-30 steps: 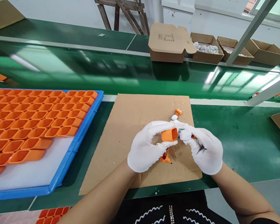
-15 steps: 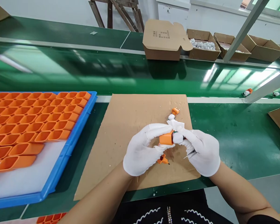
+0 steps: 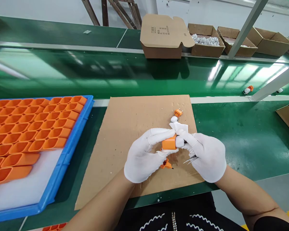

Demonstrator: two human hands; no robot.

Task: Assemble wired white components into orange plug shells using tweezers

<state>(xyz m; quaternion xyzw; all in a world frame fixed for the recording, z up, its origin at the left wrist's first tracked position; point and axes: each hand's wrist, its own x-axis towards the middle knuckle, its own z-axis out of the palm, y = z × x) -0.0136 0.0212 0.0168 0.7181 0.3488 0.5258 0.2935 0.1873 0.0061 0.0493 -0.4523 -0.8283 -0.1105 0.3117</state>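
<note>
My left hand (image 3: 148,155), in a white glove, is closed around an orange plastic sleeve (image 3: 169,143) lying sideways. My right hand (image 3: 204,155), gloved too, pinches a small white rounded part (image 3: 179,141) at the sleeve's right end. Thin metal tweezers (image 3: 190,159) stick out from under the right fingers, tips pointing left. A white paper-like piece (image 3: 181,127) stands just above the fingertips. Beyond them lies an orange plug with metal pins (image 3: 178,112), with a white rounded piece (image 3: 174,119) beside it. Below the left fingers another orange part (image 3: 166,164) is partly hidden.
Under the hands lies a cardboard sheet (image 3: 125,128) on the green bench (image 3: 233,128). At left, a blue tray (image 3: 60,166) holds rows of orange sleeves (image 3: 42,131). Cardboard boxes (image 3: 162,53) line the back shelf; one box (image 3: 207,49) contains white parts. A metal post (image 3: 273,81) stands at right.
The view has shifted slightly. Both hands stay together at the orange sleeve, and the tweezer tips show more clearly below the right fingers.
</note>
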